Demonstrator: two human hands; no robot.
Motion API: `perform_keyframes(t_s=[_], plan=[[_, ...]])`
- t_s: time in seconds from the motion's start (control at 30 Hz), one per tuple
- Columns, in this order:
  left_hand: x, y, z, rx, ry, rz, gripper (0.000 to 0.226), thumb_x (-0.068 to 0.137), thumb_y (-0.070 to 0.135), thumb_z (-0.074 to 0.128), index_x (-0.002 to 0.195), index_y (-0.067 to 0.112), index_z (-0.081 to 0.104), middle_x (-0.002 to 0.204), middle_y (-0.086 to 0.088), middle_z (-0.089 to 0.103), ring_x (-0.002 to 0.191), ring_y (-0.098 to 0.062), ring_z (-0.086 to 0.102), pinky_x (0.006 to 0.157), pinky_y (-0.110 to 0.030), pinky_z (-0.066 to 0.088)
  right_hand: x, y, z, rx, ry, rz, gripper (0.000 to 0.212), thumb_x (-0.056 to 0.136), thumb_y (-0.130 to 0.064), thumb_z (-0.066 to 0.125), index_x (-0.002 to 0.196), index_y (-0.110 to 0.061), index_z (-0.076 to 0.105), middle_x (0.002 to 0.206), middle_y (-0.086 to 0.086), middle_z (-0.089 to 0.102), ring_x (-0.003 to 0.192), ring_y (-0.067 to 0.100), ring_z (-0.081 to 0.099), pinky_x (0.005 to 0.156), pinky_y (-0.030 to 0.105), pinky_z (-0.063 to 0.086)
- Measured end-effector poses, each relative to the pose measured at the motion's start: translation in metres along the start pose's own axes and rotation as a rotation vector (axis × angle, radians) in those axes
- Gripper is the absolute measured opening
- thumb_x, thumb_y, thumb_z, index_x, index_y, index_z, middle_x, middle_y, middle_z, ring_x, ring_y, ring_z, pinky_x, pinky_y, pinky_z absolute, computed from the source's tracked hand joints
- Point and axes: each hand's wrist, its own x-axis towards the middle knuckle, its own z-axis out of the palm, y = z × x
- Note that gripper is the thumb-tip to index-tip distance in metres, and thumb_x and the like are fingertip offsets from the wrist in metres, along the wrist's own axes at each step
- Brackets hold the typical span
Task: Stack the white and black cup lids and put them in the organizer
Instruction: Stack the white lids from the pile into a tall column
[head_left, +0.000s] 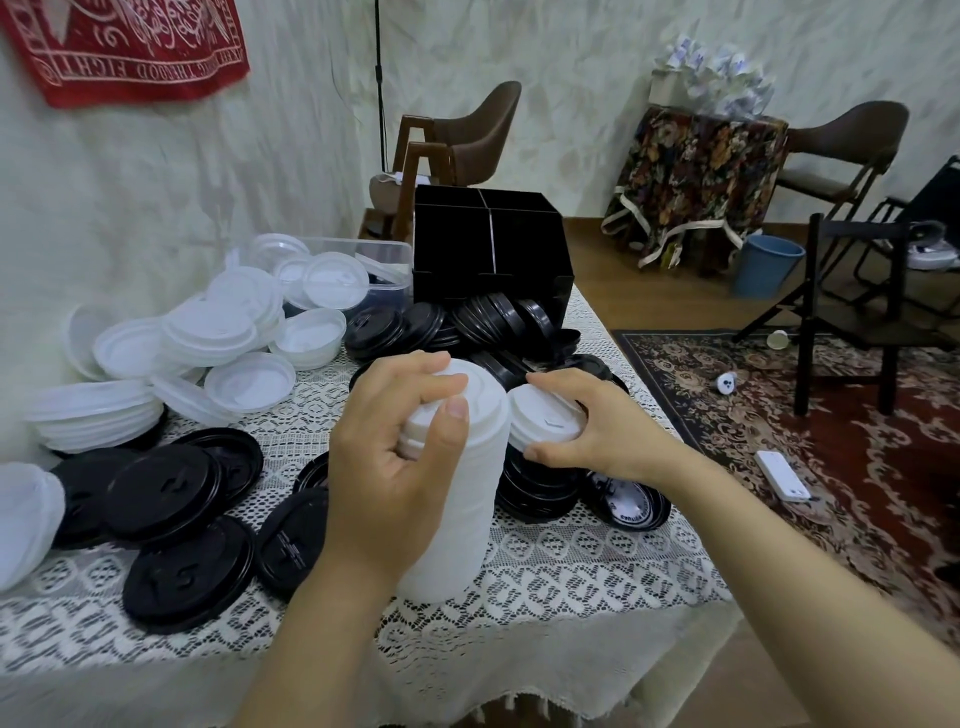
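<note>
A tall stack of white lids (457, 493) stands on the lace tablecloth (571, 561) near the table's front edge. The left hand (395, 452) is curled round its top, fingers over the uppermost lid and thumb down the near side. Just beside that top, the right hand (597, 431) grips a single white lid (543, 415) by its rim, tilted, touching or almost touching the stack, above a low stack of black lids (535, 493).

The step in hand looks like building the white stack, with this lid next to go on. The next move calls for the left fingers to clear the top while steadying the column. The right hand must then level the lid, centre it and press until it nests. A column this tall could lean or topple if pushed off-centre.

Much is left: loose white lids (223, 332) lie heaped at the left by a clear plastic tub (384, 260). More black lids (171, 493) are scattered in front and behind. The black four-compartment organizer (488, 244) sits at the far end, and its dark inside cannot be read from here
</note>
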Motion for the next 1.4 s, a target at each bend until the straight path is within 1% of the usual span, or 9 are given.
perform_keyframes(t_s=[0.13,0.23,0.37,0.47,0.53,0.8,1.1,1.23,1.4], plan=[[0.0,0.0,-0.001,0.0,-0.011,-0.013,0.017,0.088,0.035,0.051,0.093,0.026,0.064,0.112,0.006,0.062,0.109,-0.001,0.055,0.093,-0.012,0.037,-0.003,-0.004,0.0,-0.04,-0.016,-0.002,0.081,0.076,-0.053,0.073,0.145,-0.024,0.044,0.145,-0.012,0.046,0.13,0.005,0.044,0.109,0.026,0.035],[0.0,0.0,-0.001,0.002,-0.016,-0.018,0.02,0.088,0.036,0.05,0.093,0.024,0.065,0.111,0.006,0.062,0.109,-0.001,0.056,0.093,-0.012,0.037,-0.006,-0.008,0.0,-0.143,0.002,-0.029,0.065,0.086,-0.055,0.064,0.144,-0.031,0.045,0.142,-0.013,0.049,0.128,0.008,0.047,0.106,0.032,0.039],[0.0,0.0,-0.002,0.003,-0.023,-0.025,0.022,0.088,0.037,0.05,0.093,0.023,0.066,0.111,0.004,0.063,0.11,-0.004,0.056,0.094,-0.013,0.038,-0.009,-0.012,0.002,-0.237,-0.008,-0.063,0.063,0.076,-0.058,0.042,0.138,-0.046,0.044,0.137,-0.015,0.048,0.116,0.011,0.052,0.096,0.036,0.044],[0.0,0.0,-0.002,0.0,-0.026,-0.03,0.023,0.088,0.038,0.05,0.093,0.022,0.067,0.111,0.003,0.063,0.11,-0.005,0.056,0.094,-0.014,0.038,-0.01,-0.015,0.006,-0.365,-0.031,-0.098,0.056,0.078,-0.049,0.036,0.133,-0.043,0.047,0.137,-0.012,0.045,0.092,0.006,0.054,0.081,0.033,0.047],[0.0,0.0,-0.002,-0.004,-0.028,-0.034,0.024,0.088,0.038,0.05,0.093,0.022,0.067,0.111,0.004,0.063,0.11,-0.006,0.056,0.094,-0.014,0.038,-0.009,-0.017,0.007,-0.443,-0.025,-0.109,0.058,0.076,-0.053,0.032,0.131,-0.041,0.047,0.137,-0.01,0.045,0.089,0.013,0.054,0.076,0.035,0.049],[0.0,0.001,-0.003,-0.02,-0.036,-0.028,0.019,0.088,0.037,0.051,0.094,0.025,0.065,0.112,0.005,0.062,0.111,-0.006,0.056,0.095,-0.015,0.038,-0.003,-0.018,0.005,-0.529,-0.008,-0.106,0.049,0.081,-0.051,0.064,0.126,-0.046,0.046,0.133,-0.01,0.044,0.099,0.019,0.056,0.074,0.036,0.05],[0.001,0.002,-0.004,-0.015,-0.054,-0.044,0.022,0.088,0.038,0.051,0.094,0.024,0.066,0.112,0.005,0.062,0.111,-0.006,0.056,0.094,-0.014,0.038,-0.005,-0.013,0.006,-0.209,-0.017,-0.107,0.07,0.078,-0.077,0.047,0.139,-0.043,0.045,0.137,-0.009,0.045,0.129,0.014,0.038,0.109,0.038,0.034],[0.001,0.002,-0.005,-0.015,-0.065,-0.043,0.021,0.088,0.038,0.051,0.095,0.025,0.066,0.113,0.006,0.061,0.112,-0.006,0.056,0.095,-0.014,0.038,-0.006,-0.014,0.007,-0.15,0.035,-0.104,0.075,0.074,-0.074,0.053,0.141,-0.043,0.043,0.137,-0.008,0.044,0.129,0.014,0.037,0.11,0.041,0.033],[-0.001,0.002,-0.007,-0.037,-0.088,-0.07,0.018,0.086,0.041,0.055,0.096,0.028,0.064,0.121,0.009,0.056,0.117,-0.003,0.052,0.094,-0.01,0.035,-0.007,-0.025,-0.002,-0.129,0.128,-0.154,0.081,0.072,-0.07,0.058,0.143,-0.034,0.044,0.134,-0.006,0.047,0.125,0.012,0.043,0.107,0.031,0.036]])
